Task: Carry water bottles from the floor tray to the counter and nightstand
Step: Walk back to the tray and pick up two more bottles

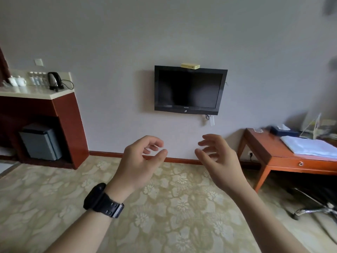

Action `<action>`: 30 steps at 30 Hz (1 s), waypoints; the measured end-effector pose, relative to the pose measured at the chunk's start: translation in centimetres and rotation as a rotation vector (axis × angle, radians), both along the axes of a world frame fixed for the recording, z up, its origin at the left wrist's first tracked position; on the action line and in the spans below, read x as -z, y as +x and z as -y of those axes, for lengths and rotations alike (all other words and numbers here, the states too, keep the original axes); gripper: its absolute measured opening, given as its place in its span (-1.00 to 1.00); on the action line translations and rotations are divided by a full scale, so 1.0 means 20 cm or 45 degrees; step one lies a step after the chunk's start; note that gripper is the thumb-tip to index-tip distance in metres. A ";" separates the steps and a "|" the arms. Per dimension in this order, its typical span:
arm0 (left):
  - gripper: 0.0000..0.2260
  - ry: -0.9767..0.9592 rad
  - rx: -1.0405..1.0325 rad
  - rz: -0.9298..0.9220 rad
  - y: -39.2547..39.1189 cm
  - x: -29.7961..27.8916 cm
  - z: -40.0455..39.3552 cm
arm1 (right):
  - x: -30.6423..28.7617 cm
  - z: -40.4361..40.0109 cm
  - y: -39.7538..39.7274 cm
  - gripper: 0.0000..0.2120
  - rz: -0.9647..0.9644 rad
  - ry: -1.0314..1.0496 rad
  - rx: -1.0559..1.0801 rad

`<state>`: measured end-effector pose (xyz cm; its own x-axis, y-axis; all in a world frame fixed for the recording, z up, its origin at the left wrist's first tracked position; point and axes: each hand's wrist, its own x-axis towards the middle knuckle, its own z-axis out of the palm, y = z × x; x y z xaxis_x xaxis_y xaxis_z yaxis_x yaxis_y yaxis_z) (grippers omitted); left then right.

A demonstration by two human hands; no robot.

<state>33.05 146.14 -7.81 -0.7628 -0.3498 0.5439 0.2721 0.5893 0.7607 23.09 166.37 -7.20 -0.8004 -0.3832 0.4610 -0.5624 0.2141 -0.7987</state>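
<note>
Several clear water bottles (37,78) stand in a row on the pale counter (36,93) at the far left, against the wall beside a black kettle (54,80). Both my hands hover in front of me over the carpet, holding nothing. My left hand (141,159), with a black watch on its wrist, has loosely curled fingers. My right hand (218,157) mirrors it, fingers relaxed and spread. No floor tray and no nightstand appear in this view.
A black TV (189,90) hangs on the wall ahead. White teapots (18,81) sit on the counter, a grey mini fridge (41,141) under it. At right stand a wooden desk (284,161) with papers and a chair base (313,207). Patterned carpet (164,216) lies ahead.
</note>
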 end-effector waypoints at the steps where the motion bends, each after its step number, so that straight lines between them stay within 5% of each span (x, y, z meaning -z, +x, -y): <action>1: -0.77 -0.008 0.003 -0.001 -0.11 -0.01 0.05 | -0.01 0.04 -0.11 -0.67 -0.005 -0.003 0.012; 8: -0.77 -0.023 -0.064 0.020 -0.84 0.10 0.51 | 0.12 0.49 -0.93 -0.72 -0.005 -0.047 -0.029; 15: -0.80 -0.051 -0.389 0.027 -1.32 0.12 1.10 | 0.17 1.33 -1.63 -0.70 0.011 -0.023 -0.373; 21: -0.86 0.010 -0.840 0.047 -1.18 0.09 1.66 | 0.10 2.24 -1.70 -0.71 0.034 0.013 -0.838; 30: -0.84 0.052 -1.394 0.006 -0.70 0.20 2.63 | 0.14 3.64 -1.31 -0.69 -0.012 0.014 -1.378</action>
<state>19.14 93.52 -11.73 -0.0300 -0.8573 0.5140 -0.3865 0.4841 0.7850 -3.05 93.54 -10.03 -0.0312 -0.8886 0.4576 -0.4635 -0.3928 -0.7943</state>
